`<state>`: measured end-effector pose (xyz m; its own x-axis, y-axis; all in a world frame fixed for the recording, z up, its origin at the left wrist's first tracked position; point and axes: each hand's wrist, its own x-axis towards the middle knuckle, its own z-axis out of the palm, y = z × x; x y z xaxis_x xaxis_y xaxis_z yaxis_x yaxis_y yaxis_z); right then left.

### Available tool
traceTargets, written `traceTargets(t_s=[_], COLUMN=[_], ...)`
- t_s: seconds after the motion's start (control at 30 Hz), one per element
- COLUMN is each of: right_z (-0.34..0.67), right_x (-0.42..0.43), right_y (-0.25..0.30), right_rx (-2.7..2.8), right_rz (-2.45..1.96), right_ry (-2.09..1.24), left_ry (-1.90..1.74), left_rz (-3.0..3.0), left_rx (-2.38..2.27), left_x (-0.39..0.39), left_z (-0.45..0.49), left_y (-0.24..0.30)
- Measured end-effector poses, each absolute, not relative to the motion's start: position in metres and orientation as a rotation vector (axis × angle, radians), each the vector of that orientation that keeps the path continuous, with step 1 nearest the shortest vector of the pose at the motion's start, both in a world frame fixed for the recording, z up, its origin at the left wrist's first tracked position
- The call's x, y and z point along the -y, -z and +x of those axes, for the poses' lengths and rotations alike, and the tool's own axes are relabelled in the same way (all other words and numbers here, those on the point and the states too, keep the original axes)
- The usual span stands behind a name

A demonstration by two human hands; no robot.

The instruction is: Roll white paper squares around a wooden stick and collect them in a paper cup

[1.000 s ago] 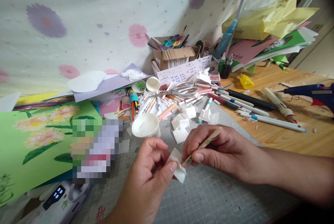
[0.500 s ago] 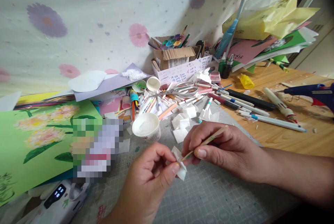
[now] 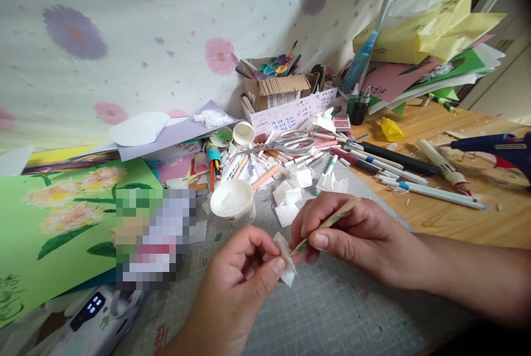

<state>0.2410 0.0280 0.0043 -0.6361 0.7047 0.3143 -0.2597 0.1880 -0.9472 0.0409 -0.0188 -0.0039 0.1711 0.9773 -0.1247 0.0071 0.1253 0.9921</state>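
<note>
Between the thumb and fingers of my left hand is pinched a small piece of white tissue paper, partly folded. My right hand grips a flat wooden stick with greenish marks on it. The stick's lower tip touches the tissue, or lies just beside it; I cannot tell which. Both hands are close together above the grey cutting mat. Just beyond them are loose white tissue squares and a white paper cup with something white inside.
Pens and scissors clutter the back. A cardboard box with brushes stands behind. At right are markers and a blue glue gun. On the left lie a green flower picture and a white device with a display.
Very little differs. The wooden stick has turned slightly in my right hand, and the tissue has shifted a little in my left fingers.
</note>
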Motion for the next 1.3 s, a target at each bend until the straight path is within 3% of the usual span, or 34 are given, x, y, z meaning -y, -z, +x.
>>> traceTargets(t_s=[0.77,1.3], right_z=[0.24,0.238], right_x=[-0.0271,-0.0267], right_y=[-0.01,-0.0094], right_rx=[1.97,2.002], right_rz=[-0.388,-0.359], right_ry=[-1.192,-1.182], left_ry=[-0.961,-0.916], left_rz=[1.149,1.073], left_rx=[-1.129,-1.181], left_x=[0.0197,0.0206], left_z=[0.0391,0.0418], left_y=[0.0084,0.0058])
